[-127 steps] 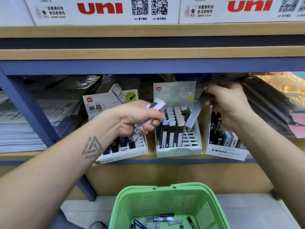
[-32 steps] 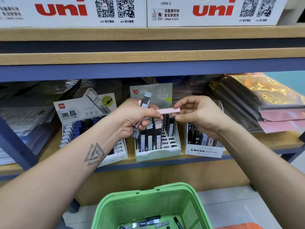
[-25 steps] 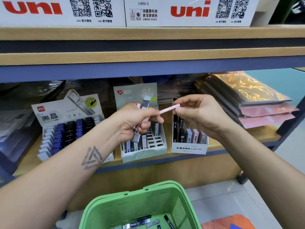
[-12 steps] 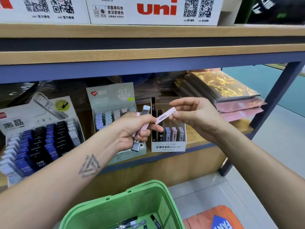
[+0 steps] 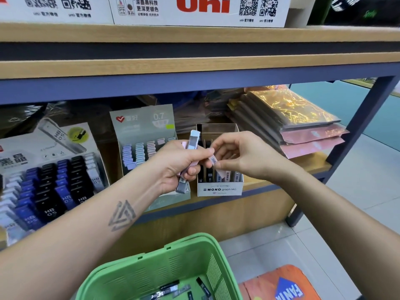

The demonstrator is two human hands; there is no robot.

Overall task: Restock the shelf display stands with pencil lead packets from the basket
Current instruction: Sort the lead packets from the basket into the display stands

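From my head camera, my left hand [image 5: 179, 167] grips a small bundle of lead packets [image 5: 191, 152], fingers curled round them. My right hand [image 5: 240, 158] pinches one pink packet [image 5: 213, 159] just above the white MONO stand [image 5: 219, 189]. The stand sits on a wooden shelf [image 5: 281, 180] with a blue frame, beside a grey 0.7 stand [image 5: 140, 128] and a stack of shiny sleeves [image 5: 292, 118]. Below, the green basket [image 5: 151, 269] holds more packets, over pale floor tiles [image 5: 357, 191]
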